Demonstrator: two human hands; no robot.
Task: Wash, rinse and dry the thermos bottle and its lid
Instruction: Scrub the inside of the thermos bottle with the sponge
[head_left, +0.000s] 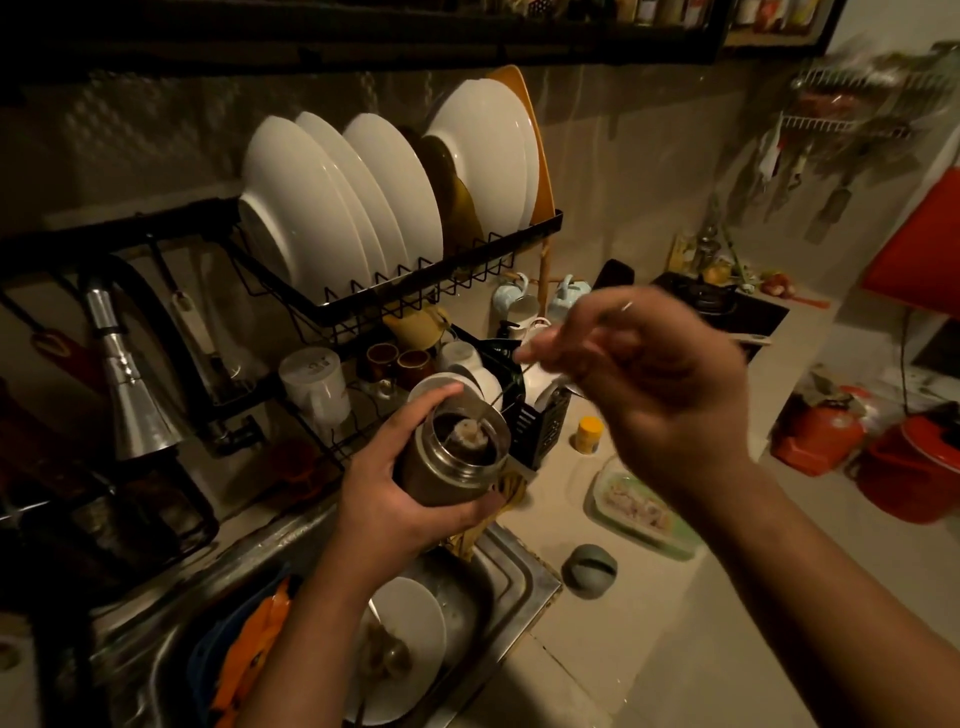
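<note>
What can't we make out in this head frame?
- Right hand: motion-blurred; what its fingers hold is unclear.
- Thermos bottle: something pale inside, too dim to identify; the left hand covers its lower body.
- Grey round object on the counter: maybe the lid, too dark to confirm.
- Sink: contents beside the white plate lost in shadow and behind the left forearm.

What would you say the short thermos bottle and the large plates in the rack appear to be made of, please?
The short brown thermos bottle looks like metal: its open rim shines like steel, while the body seems matte-coated. The large white plates look like glazed ceramic, smooth and glossy, though melamine cannot be excluded.
</note>
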